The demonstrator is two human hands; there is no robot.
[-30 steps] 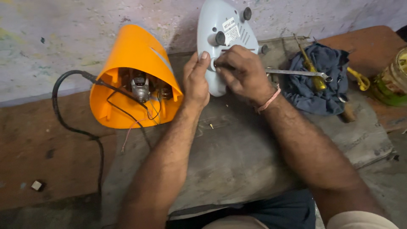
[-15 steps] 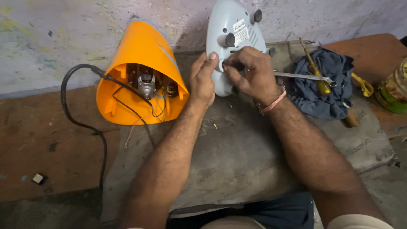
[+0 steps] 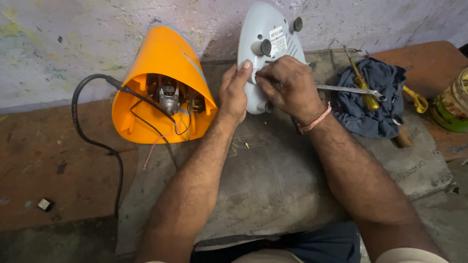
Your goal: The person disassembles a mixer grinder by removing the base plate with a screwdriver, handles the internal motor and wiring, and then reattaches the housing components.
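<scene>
A pale grey base plate leans against the wall at the far edge of the mat, its long axis running up and away from the person, just right of the orange housing with its motor showing. The left hand lies flat along the plate's left edge, thumb pressed on its face. The right hand is nearer the middle, fingertips pinched together at a point low on the plate; what they pinch is too small to tell.
</scene>
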